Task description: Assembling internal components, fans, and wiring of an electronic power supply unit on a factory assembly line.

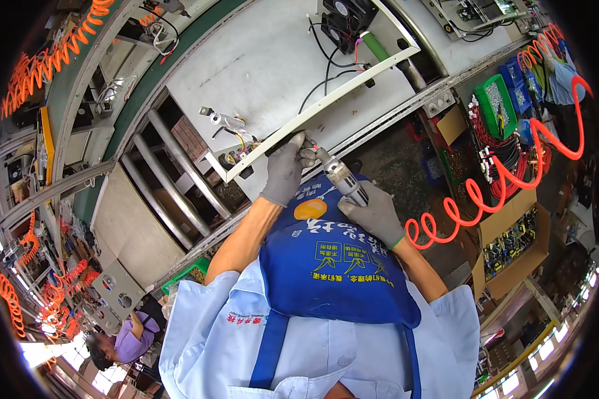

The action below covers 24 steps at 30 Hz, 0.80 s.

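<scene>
Grey-gloved right hand grips silver power screwdriver; left hand at white metal frame, hold unclear: best align squarely, fingertips clear.

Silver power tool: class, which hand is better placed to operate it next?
Probably the right hand: it grips the rear of the silver tool, while the left hand is near its tip, beside the white frame.
</scene>
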{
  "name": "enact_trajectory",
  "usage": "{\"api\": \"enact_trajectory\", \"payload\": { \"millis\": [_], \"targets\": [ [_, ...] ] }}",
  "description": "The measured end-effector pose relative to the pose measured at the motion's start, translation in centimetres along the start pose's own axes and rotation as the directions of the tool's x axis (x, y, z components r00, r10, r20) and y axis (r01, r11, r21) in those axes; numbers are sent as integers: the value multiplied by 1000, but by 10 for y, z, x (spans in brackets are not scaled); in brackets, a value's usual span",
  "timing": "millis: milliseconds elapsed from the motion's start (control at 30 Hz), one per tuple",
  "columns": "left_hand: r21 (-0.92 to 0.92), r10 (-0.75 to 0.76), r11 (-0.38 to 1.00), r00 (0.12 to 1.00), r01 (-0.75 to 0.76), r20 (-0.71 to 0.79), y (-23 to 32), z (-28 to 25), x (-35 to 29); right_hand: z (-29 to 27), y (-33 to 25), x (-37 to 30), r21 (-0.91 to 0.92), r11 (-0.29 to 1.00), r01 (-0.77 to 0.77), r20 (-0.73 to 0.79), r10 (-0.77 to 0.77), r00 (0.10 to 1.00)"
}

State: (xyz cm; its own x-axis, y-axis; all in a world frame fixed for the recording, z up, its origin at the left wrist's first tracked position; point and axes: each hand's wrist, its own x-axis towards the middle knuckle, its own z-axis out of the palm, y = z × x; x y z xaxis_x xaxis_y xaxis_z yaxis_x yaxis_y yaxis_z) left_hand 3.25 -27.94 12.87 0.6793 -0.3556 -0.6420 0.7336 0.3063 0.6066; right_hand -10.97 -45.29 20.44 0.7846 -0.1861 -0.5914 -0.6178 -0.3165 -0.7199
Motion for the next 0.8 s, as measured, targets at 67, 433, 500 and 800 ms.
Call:
{"api": "enact_trajectory", "payload": {
  "millis": [67,433,500,800],
  "targets": [
    [-6,9,1000,1000,-9,-24,-2,2,1,2,2,2,-14,999,41,-17,-41,999],
    [-287,-58,956,998,59,10,-12,1,10,6,2,8,58,998,-6,1,6,1000],
    [-311,-70,948,997,72,16,-14,1,12,7,2,8,36,999,23,-23,-22,999],
    [-365,-42,930,999,50,31,-15,1,12,4,0,8,-29,999,27,-4,-27,1000]
  ]
}}
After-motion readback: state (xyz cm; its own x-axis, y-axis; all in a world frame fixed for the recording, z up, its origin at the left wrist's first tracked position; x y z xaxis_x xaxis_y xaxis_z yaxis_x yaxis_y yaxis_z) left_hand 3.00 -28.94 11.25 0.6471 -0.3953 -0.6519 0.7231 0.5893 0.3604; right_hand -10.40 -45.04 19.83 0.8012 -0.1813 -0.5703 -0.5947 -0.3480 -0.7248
